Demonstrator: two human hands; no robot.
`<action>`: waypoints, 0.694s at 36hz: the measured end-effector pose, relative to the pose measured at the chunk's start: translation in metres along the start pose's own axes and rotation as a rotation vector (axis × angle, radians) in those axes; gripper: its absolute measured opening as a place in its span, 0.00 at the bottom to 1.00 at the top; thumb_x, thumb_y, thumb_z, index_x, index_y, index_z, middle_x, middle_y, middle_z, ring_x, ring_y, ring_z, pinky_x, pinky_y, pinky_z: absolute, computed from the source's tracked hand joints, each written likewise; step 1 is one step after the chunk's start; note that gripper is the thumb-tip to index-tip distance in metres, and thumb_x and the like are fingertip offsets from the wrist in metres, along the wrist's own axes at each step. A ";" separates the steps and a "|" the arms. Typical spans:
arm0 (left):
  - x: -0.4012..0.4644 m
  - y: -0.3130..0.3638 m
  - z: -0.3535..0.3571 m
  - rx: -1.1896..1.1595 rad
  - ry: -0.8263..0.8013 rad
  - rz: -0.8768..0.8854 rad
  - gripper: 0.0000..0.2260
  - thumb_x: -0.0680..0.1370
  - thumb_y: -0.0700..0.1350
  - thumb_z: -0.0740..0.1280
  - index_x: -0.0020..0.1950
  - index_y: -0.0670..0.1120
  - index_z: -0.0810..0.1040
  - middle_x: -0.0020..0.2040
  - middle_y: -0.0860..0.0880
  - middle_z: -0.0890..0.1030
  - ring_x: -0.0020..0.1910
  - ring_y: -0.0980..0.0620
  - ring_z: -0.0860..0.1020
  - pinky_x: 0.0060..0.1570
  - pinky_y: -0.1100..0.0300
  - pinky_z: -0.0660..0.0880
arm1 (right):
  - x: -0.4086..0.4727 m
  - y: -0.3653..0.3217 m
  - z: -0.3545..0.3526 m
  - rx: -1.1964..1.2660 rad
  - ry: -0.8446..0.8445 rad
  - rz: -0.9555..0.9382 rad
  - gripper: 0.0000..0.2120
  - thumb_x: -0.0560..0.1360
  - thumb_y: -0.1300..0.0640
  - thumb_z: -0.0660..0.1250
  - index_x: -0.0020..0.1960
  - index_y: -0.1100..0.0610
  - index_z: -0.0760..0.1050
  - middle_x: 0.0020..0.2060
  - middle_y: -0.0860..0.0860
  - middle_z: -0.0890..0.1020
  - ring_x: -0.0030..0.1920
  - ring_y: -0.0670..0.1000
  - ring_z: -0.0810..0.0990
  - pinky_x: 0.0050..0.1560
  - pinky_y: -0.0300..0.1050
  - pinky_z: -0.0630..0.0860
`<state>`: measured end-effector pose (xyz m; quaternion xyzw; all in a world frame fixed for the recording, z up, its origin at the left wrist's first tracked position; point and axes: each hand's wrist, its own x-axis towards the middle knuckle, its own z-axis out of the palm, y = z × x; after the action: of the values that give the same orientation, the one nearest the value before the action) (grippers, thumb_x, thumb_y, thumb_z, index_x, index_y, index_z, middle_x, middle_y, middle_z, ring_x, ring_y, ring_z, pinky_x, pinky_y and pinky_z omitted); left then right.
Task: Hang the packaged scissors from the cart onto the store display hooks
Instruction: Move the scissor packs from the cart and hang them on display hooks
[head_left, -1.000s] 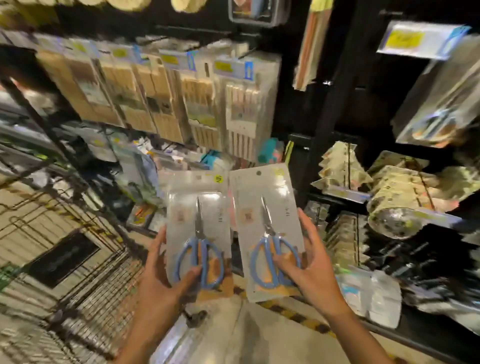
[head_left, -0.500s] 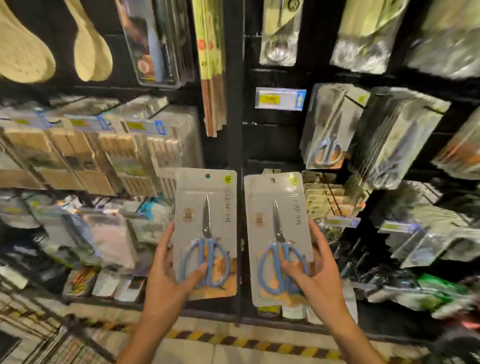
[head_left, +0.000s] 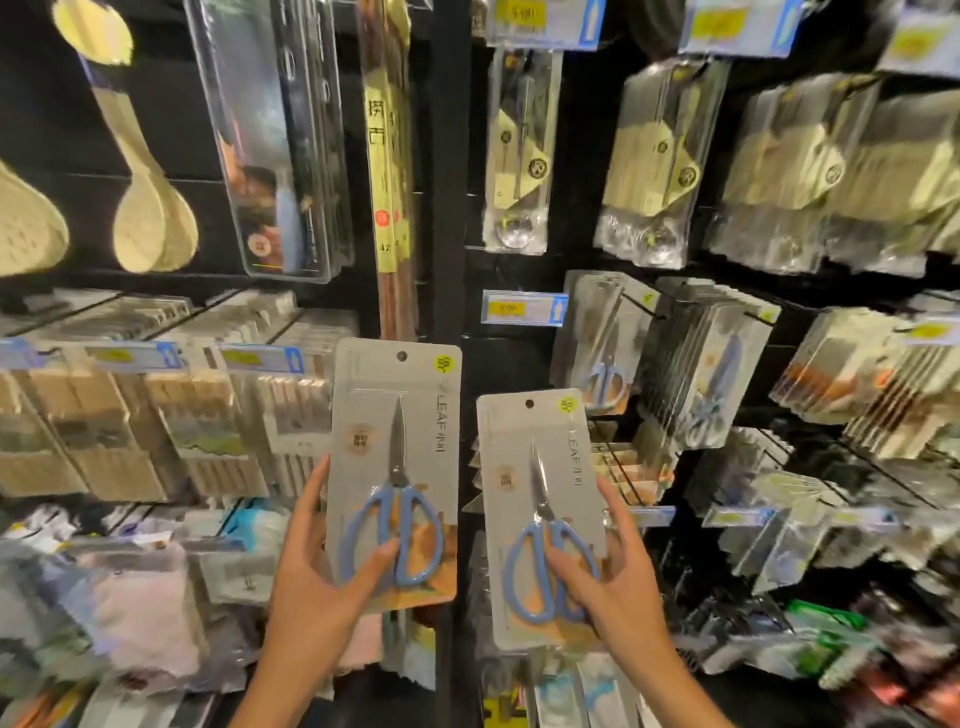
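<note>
A black pegboard wall is filling the view, crowded with hanging kitchen goods: pale wooden spoons are dangling at the upper left, boxed chopsticks are lining a lower row, and a yellow price tag is sitting near the centre. The left hand is gripping one packaged scissors card by its lower end, thumb curled across the blue handles and fingers wrapping behind the card. The right hand is pinching a second packaged scissors card the same way, thumb on the handle loops. Both cards are standing upright, blades pointing up, each with its hang hole at the top edge and well above the gripping fingers. Matching stock is hanging to the upper right: a row of scissors packs is riding on a display hook whose tip is jutting out toward the viewer, and a fuller row is hanging beside it. That hook is lying up and to the right of both hands, so the right hand's card is sitting nearer to it, though how deep the hook's free end is reaching is hard to judge through the blur. The coming move is turning on raising a card until its hole is lining up with the hook's tip
</note>
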<state>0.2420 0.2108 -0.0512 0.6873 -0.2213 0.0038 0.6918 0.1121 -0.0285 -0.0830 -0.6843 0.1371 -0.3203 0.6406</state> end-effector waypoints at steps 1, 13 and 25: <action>0.002 0.003 0.002 0.006 0.013 0.007 0.42 0.69 0.45 0.77 0.75 0.72 0.62 0.75 0.67 0.67 0.76 0.54 0.66 0.75 0.42 0.66 | 0.003 0.000 0.000 -0.005 0.001 -0.002 0.37 0.74 0.58 0.75 0.70 0.28 0.63 0.70 0.41 0.76 0.67 0.46 0.78 0.63 0.49 0.79; 0.031 0.016 0.024 -0.005 0.000 0.098 0.40 0.73 0.44 0.74 0.75 0.73 0.59 0.73 0.75 0.63 0.73 0.67 0.65 0.72 0.53 0.64 | 0.057 0.009 -0.012 -0.031 0.002 -0.050 0.38 0.73 0.54 0.76 0.74 0.31 0.61 0.73 0.41 0.71 0.72 0.51 0.73 0.68 0.63 0.74; 0.040 0.007 0.043 0.055 0.055 0.115 0.42 0.72 0.46 0.75 0.77 0.71 0.59 0.77 0.67 0.64 0.78 0.53 0.65 0.74 0.39 0.65 | 0.091 0.016 -0.009 -0.044 -0.040 -0.116 0.39 0.74 0.59 0.75 0.78 0.42 0.61 0.69 0.40 0.76 0.66 0.48 0.79 0.60 0.57 0.81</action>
<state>0.2629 0.1587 -0.0335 0.6918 -0.2411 0.0682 0.6772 0.1795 -0.0925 -0.0751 -0.7112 0.0915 -0.3402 0.6084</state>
